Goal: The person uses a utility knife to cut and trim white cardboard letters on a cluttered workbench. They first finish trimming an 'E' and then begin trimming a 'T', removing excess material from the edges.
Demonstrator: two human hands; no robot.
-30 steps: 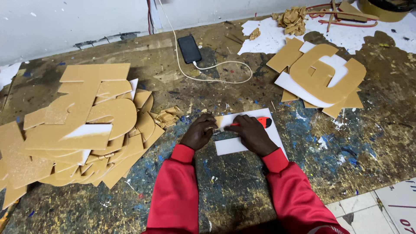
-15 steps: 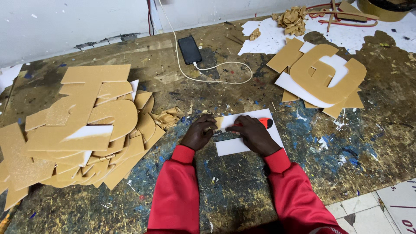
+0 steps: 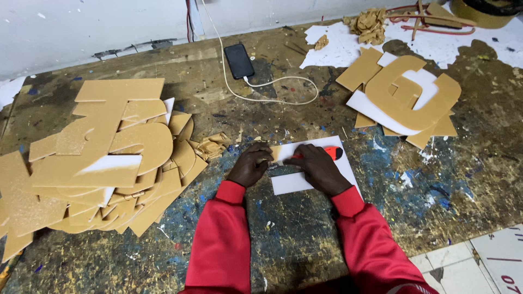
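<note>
Two hands down on one white sheet, red cutter in the right.

Left hand (image 3: 249, 165) is curled, fingertips pinning a small tan strip (image 3: 275, 153) against the white foam sheet (image 3: 305, 179) at the front middle of the bench; right hand (image 3: 320, 169) is wrapped round an orange-red utility knife (image 3: 333, 153), closed grip, blade end hidden so can't tell where it bites. Doing this well, I'd say: keep the pinning fingers back from the blade line, press flat, pull light and steady. Piled tan cut-out letters (image 3: 103, 158) crowd the left side, crumpled tan backing scraps (image 3: 210, 146) lie just beside the left hand, more letters (image 3: 406, 98) sit off right, and a phone (image 3: 239, 60) on its white cable (image 3: 283, 90) lies behind. Paint-spattered workbench (image 3: 283, 245) is rough, might snag the sheet.
</note>
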